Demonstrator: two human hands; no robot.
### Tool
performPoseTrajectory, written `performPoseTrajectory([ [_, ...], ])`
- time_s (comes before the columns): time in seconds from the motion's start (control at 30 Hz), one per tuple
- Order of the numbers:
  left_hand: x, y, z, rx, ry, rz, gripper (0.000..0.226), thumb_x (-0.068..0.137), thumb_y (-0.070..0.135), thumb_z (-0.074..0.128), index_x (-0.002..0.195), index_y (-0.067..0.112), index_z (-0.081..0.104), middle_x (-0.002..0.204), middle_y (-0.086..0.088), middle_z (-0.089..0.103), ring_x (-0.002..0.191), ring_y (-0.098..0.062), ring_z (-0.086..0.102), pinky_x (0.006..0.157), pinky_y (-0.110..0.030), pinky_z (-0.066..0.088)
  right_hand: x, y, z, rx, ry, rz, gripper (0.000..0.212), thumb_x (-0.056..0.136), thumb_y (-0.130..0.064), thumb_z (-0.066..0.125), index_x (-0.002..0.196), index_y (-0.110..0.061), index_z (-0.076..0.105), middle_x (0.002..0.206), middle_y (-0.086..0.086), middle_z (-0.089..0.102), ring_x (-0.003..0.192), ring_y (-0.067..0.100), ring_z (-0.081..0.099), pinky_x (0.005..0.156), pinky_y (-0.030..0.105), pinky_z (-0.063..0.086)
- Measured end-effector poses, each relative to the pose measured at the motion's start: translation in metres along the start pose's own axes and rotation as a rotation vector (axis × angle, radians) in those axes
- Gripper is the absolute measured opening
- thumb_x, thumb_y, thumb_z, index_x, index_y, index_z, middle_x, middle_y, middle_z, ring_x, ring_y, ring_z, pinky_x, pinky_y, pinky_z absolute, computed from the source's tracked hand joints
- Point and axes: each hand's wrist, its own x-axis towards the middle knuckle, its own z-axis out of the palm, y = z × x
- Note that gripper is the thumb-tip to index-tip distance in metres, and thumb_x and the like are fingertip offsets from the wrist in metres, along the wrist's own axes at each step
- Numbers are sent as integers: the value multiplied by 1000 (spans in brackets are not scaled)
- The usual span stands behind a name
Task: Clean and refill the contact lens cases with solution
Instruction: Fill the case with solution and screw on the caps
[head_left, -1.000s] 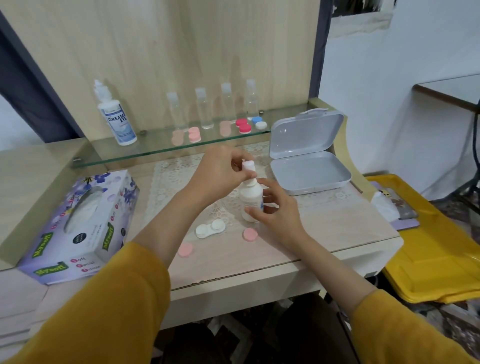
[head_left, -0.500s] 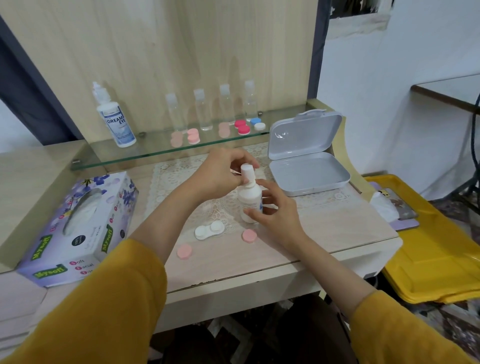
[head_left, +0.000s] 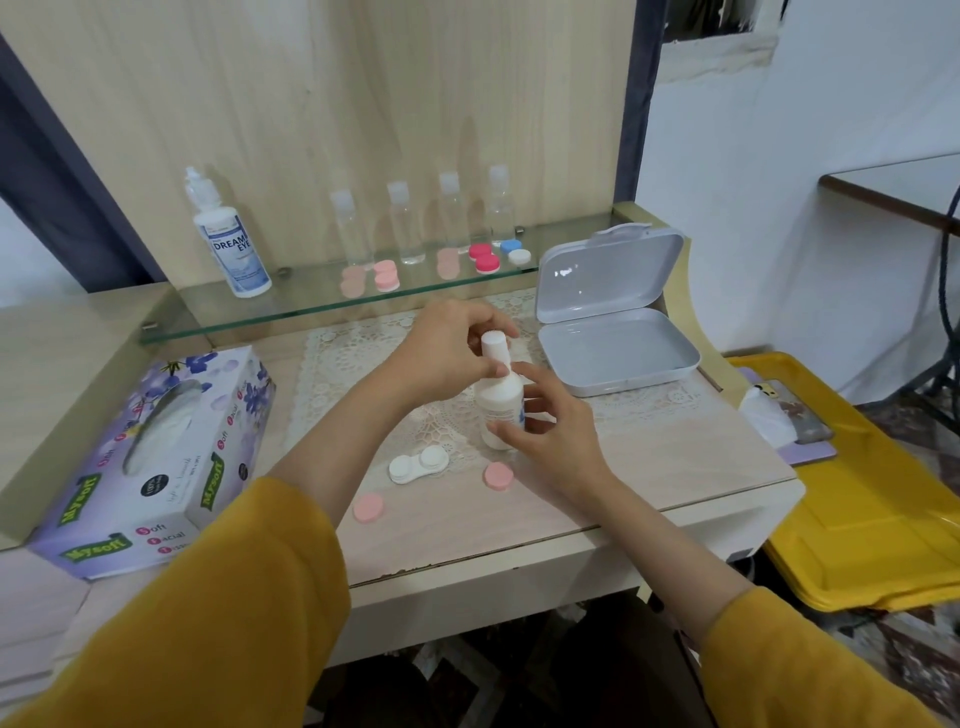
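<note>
A small white solution bottle (head_left: 500, 402) stands upright on the lace mat in the middle of the desk. My right hand (head_left: 550, 431) grips its body. My left hand (head_left: 452, 348) pinches its white cap (head_left: 493, 345) at the top. In front of the bottle lies a white open lens case (head_left: 420, 464) with two wells. Two loose pink lids lie on the desk, one (head_left: 498, 475) right of the case and one (head_left: 369, 507) nearer me on the left.
A tissue box (head_left: 150, 462) sits at the left. An open grey box (head_left: 613, 332) sits at the right. The glass shelf (head_left: 249, 312) carries a large solution bottle (head_left: 228, 244), several clear bottles and pink, red and blue lens cases. A yellow tray (head_left: 872, 509) lies beyond the desk's right edge.
Both hands stay on the small bottle. My left fingers have shifted a little around the cap, which shows more fully now. The bottle stands in the same place.
</note>
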Motion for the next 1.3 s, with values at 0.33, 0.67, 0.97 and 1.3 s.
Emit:
performPoseTrajectory([
  [0.33, -3, -3, 1, 4, 108, 10, 17, 73, 15, 76, 83, 17, 63, 75, 10, 59, 64, 0, 51, 57, -3, 41, 0, 1, 0, -7, 5, -6, 58, 72, -6, 75, 107, -44, 50, 91, -13, 62, 83, -3, 59, 71, 11, 48],
  [0.67, -3, 1, 3, 22, 191, -4, 28, 63, 26, 82, 83, 18, 65, 76, 11, 61, 68, -2, 54, 62, -15, 44, 3, 6, 1, -48, 24, -12, 56, 71, -10, 77, 116, -34, 52, 90, -12, 62, 85, -2, 59, 73, 11, 49],
  [0.97, -8, -8, -3, -146, -37, 68, 41, 80, -5, 62, 109, 24, 63, 108, 10, 60, 99, -2, 56, 85, -7, 44, 3, 6, 0, -73, 22, 0, 55, 69, -12, 78, 115, -30, 54, 93, -10, 63, 87, 4, 61, 77, 19, 52],
  [1.3, -66, -116, 3, 100, 210, -256, 30, 90, 17, 56, 119, 12, 60, 129, -4, 55, 116, -15, 51, 94, -14, 30, 24, -9, -2, -337, 48, -13, 47, 66, -21, 81, 105, -9, 58, 89, -1, 62, 78, 13, 59, 64, 13, 47],
])
